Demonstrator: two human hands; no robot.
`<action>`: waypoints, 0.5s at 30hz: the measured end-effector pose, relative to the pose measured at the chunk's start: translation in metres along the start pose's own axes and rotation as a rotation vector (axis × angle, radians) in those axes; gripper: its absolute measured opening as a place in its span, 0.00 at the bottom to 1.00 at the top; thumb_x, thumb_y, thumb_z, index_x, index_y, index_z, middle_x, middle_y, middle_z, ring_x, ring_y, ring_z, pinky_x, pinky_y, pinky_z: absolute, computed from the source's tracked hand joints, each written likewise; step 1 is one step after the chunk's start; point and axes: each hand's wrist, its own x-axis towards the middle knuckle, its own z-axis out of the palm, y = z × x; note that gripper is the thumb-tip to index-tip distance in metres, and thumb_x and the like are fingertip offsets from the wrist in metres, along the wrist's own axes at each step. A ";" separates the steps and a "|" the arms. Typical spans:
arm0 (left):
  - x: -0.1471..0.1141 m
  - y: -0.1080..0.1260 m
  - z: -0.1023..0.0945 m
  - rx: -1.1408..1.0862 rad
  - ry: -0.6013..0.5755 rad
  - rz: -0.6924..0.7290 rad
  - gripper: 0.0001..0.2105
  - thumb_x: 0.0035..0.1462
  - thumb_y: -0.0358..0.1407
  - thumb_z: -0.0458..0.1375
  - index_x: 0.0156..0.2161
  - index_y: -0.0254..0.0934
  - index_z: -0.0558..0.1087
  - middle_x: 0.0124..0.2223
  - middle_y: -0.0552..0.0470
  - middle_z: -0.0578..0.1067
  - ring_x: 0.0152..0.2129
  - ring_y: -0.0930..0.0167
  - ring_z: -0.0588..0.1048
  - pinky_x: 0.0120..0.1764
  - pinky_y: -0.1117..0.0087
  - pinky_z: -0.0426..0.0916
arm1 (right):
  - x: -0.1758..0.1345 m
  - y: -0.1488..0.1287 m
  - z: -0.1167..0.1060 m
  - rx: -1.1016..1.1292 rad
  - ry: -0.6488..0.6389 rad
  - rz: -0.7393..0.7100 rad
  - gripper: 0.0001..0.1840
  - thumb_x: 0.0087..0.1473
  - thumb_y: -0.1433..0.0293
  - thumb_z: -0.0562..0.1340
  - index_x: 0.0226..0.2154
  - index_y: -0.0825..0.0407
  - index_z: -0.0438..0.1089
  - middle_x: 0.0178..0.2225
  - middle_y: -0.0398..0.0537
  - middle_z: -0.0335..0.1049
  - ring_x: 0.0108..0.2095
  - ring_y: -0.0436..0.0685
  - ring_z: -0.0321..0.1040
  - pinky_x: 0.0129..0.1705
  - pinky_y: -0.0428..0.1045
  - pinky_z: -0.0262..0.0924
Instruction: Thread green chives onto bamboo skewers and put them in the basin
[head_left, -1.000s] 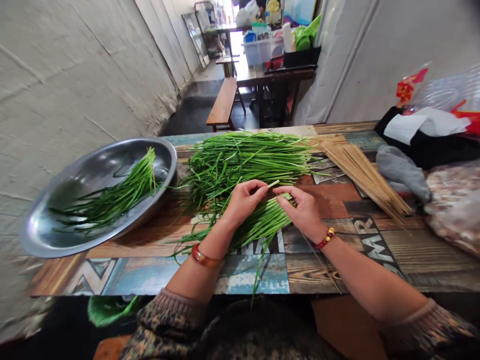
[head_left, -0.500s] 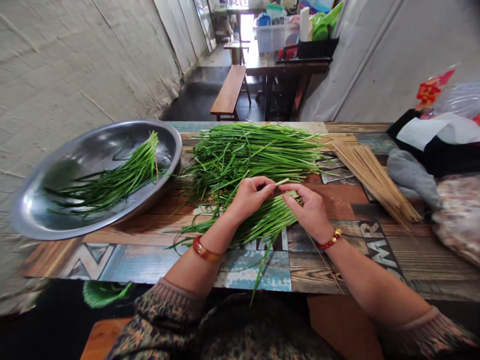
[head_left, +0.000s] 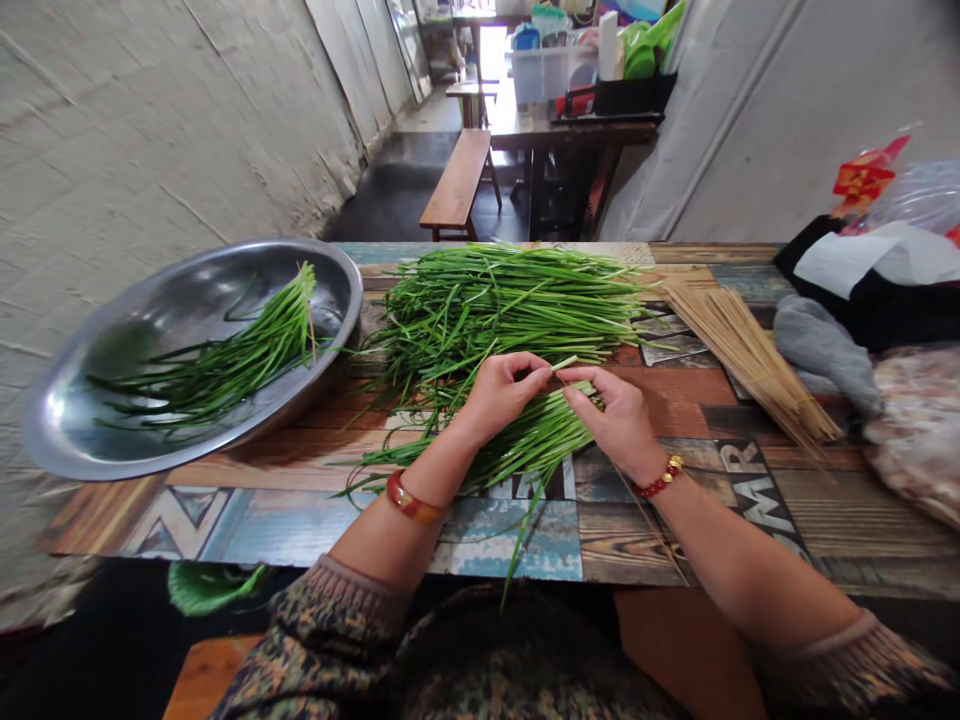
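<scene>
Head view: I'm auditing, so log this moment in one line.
left hand: pinches stalk; right hand: beside it; bundle: in basin; skewers: on table

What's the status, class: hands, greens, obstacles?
Left hand: pinching pale stalk end. Right hand: fingers close beside it. Green bunch: underneath. Basin: left, not blocking.

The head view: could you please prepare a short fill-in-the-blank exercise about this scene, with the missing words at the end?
1. The shiny oval metal basin stands to the ____ of the large pile of long green stalks.
2. The red-and-gold beaded bracelet is on the ____ wrist.
3. The bare left hand has a slender stalk at its fingers, coloured ____.

Missing words: left; right; green.
</scene>
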 end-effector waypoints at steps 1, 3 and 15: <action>0.000 0.000 0.000 -0.003 0.001 0.000 0.10 0.53 0.36 0.57 0.31 0.30 0.76 0.26 0.51 0.75 0.22 0.75 0.69 0.27 0.76 0.64 | 0.000 0.000 0.000 -0.006 0.001 0.002 0.12 0.54 0.66 0.59 0.39 0.51 0.75 0.39 0.48 0.78 0.39 0.57 0.74 0.42 0.51 0.65; 0.000 0.000 0.001 -0.010 0.001 0.000 0.10 0.53 0.36 0.57 0.31 0.30 0.76 0.26 0.51 0.75 0.22 0.75 0.69 0.27 0.75 0.64 | 0.000 0.000 0.000 -0.017 0.000 0.007 0.12 0.53 0.66 0.59 0.39 0.51 0.75 0.39 0.48 0.78 0.38 0.57 0.74 0.41 0.51 0.65; -0.002 0.005 0.001 0.079 0.017 0.032 0.08 0.53 0.33 0.57 0.29 0.31 0.76 0.27 0.52 0.76 0.25 0.75 0.70 0.29 0.75 0.63 | 0.000 0.010 0.008 0.049 0.087 0.040 0.15 0.50 0.67 0.62 0.43 0.51 0.67 0.34 0.47 0.75 0.34 0.56 0.72 0.39 0.52 0.65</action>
